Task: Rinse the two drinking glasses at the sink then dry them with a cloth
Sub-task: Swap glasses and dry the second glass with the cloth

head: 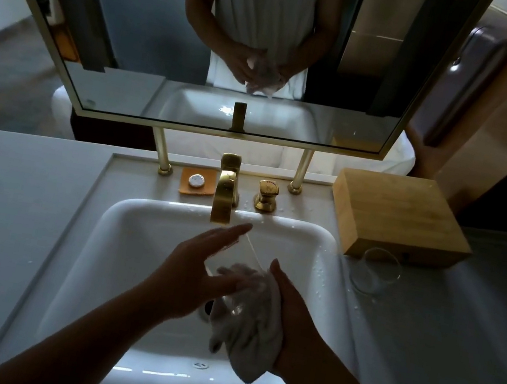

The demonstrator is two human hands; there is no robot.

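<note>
Head-camera view over a white sink (122, 236): the left hand (194, 269), fingers straight, steadies a drinking glass (239, 257) while the right hand (289, 306) grips a white cloth (248, 336) pushed into it. A second glass (375, 270) stands on the counter (458, 329), beside a wooden box (400, 214).

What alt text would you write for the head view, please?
Over a white sink, a person's right hand grips a white cloth around a drinking glass, steadied by the left hand. A second glass stands on the counter beside a wooden box.
</note>
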